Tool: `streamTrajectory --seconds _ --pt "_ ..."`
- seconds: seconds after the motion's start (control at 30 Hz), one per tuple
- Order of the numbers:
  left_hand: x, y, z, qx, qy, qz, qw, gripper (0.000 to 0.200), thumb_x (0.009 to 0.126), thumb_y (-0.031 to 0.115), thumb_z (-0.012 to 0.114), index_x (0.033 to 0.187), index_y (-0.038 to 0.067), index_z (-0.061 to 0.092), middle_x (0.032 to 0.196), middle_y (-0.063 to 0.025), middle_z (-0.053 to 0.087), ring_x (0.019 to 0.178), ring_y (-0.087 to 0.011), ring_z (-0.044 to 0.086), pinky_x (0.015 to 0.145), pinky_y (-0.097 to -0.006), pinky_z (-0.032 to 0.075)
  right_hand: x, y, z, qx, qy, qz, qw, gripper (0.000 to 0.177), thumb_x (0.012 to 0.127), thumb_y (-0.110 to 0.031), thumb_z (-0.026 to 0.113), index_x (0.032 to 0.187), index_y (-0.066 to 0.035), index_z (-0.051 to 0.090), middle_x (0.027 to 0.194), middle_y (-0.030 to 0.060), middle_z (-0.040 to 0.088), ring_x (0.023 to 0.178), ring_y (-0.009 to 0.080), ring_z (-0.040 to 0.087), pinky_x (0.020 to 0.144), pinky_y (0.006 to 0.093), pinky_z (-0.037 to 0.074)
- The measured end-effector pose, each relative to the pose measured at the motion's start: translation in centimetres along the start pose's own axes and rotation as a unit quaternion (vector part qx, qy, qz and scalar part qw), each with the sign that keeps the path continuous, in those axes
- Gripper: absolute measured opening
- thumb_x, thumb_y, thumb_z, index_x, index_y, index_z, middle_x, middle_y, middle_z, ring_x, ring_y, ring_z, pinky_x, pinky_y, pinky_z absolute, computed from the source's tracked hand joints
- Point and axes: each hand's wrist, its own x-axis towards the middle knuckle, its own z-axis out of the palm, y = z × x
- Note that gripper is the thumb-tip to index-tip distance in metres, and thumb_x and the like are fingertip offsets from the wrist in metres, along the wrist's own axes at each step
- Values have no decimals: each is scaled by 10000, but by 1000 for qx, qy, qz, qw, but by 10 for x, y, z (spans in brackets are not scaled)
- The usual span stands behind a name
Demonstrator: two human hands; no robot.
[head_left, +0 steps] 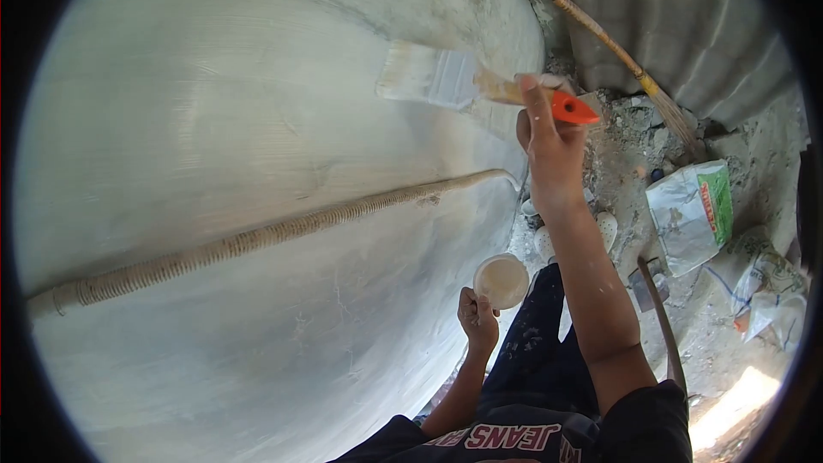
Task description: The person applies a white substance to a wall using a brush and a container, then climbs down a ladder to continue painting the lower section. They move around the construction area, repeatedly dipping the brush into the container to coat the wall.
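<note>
My right hand (557,150) is closed round the handle of a wide paintbrush (459,77), whose orange handle tip sticks out past my fingers. The brush's pale bristles point left and overlap the whitish wall (257,120) in this view. Lower down, close to my body, my left hand (478,317) grips a small cup (501,281) with pale liquid in it. A ribbed conduit (283,230) runs along the wall between the two hands' heights, curving at its right end.
A broom (617,51) leans by a corrugated metal sheet (686,17). On the rubble-strewn ground to the right lie a white and green bag (693,214) and some crumpled plastic bags (771,300). A long-handled tool (662,309) stands close to my right side.
</note>
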Motion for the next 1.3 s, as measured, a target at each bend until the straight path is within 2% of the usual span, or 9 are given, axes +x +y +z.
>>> streamTrajectory --seconds 0.17,0.37,0.53,0.67,0.73,0.87,1.0,1.1,1.3 --pt "-6 2 -2 2 0 1 1000 178 945 134 473 801 90 379 649 -5 480 529 -57 446 480 -213 392 13 82 -57 -157 73 -67 983 183 897 -184 615 806 -38 552 690 -22 538 604 59 470 566 234 389" --pt "-11 -2 -1 13 -4 -5 1000 176 944 114 466 797 90 374 650 -5 482 531 -54 446 478 -211 388 11 111 -81 -289 185 -125 931 140 886 -141 595 833 -15 565 699 52 578 641 105 524 621 274 422" --pt "-15 8 0 1 -10 7 1000 176 948 121 462 799 95 374 645 -4 476 523 -51 431 470 -212 376 -4 71 -32 -315 114 -142 931 133 886 -141 593 827 -26 565 656 32 564 591 98 494 567 273 398" --pt "-17 23 5 1 -7 25 1000 178 950 131 465 802 93 374 638 -3 471 519 -54 428 472 -209 373 -6 3 19 -158 72 -164 971 136 900 -162 596 824 -56 554 637 -34 494 516 61 415 483 236 343" --pt "-18 28 7 -31 0 17 999 173 954 133 461 809 91 377 640 -3 471 525 -58 435 476 -211 367 -10 -39 27 41 16 -49 998 135 902 -173 603 836 -77 535 639 -52 443 531 17 374 475 193 294" --pt "-17 43 -1 -51 -33 57 997 162 957 124 449 815 89 379 647 -6 472 532 -60 441 480 -214 361 -20 -78 17 85 10 -91 992 145 891 -204 630 837 -114 530 641 -81 413 530 -2 339 467 177 246" --pt "-17 69 -7 -47 -75 80 993 176 956 136 449 805 83 377 636 -15 469 532 -67 441 486 -223 357 -61 -94 -7 17 102 -69 992 207 889 -246 628 746 -155 510 574 -84 362 474 14 280 447 214 198" --pt "-19 91 -11 -21 -80 61 995 183 940 104 441 774 83 365 606 -12 453 525 -61 421 474 -232 338 -104 -90 -46 -60 41 -16 997 178 894 -222 624 787 -154 499 614 -83 382 481 3 295 431 202 208" --pt "-24 117 4 -37 -80 76 993 176 915 70 429 750 78 367 595 -9 450 525 -62 417 476 -235 342 -142 -104 -83 -234 -42 -106 966 132 921 -163 579 846 -118 480 636 -83 400 499 -5 314 437 181 226"
